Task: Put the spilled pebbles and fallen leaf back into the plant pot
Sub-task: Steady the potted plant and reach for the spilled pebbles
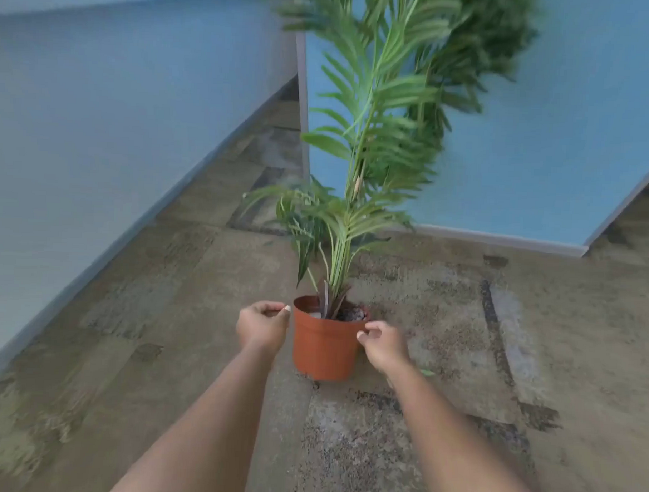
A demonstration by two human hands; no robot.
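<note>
A terracotta plastic plant pot (324, 348) stands upright on the floor and holds a tall green palm (372, 143); dark soil and pale pebbles (351, 314) show inside the rim. My left hand (263, 327) hovers just left of the rim with loosely curled fingers and nothing seen in it. My right hand (382, 345) is at the right side of the rim, thumb and fingers bent and apart, holding nothing. A small green fallen leaf (427, 372) lies on the floor right of my right wrist. One dark pebble (315, 386) sits at the pot's base.
The floor (456, 419) is mottled brown and grey carpet tile. A pale blue wall (116, 125) runs along the left, and a blue partition (542, 162) stands close behind the plant. Fronds spread wide above the pot.
</note>
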